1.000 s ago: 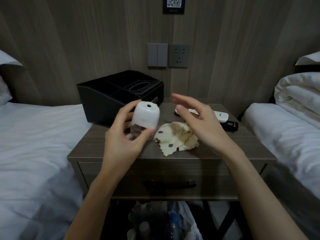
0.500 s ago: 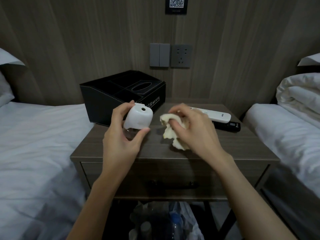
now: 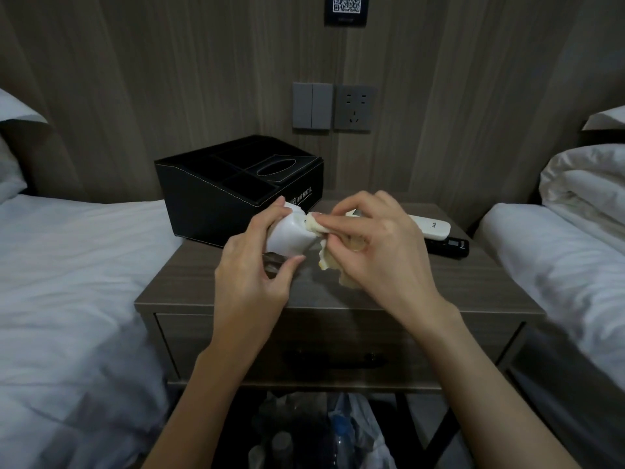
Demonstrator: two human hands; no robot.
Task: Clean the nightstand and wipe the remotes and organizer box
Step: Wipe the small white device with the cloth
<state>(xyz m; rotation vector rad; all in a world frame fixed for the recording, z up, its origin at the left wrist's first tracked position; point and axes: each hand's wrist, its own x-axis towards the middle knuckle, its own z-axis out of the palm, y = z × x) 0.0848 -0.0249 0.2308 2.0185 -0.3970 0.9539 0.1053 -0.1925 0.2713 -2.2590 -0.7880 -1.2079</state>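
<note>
Finger grip, left hand (image 3: 250,279), curled round white device (image 3: 287,235); fingertip pinch, right hand (image 3: 380,255), on cream cloth (image 3: 329,263) pressed against device top, above nightstand (image 3: 473,286).

On the nightstand (image 3: 209,289), the organizer box (image 3: 209,204) sits at 10 o'clock. The rear remote (image 3: 431,226) and front remote (image 3: 446,247) lie touching at 2 o'clock. Over the centre, the left hand (image 3: 250,279) holds a domed device (image 3: 287,236). The cloth (image 3: 326,260) in the right hand (image 3: 378,252) touches the device's 2 o'clock side. A bag of bottles (image 3: 358,431) lies beneath the nightstand at 6 o'clock.
</note>
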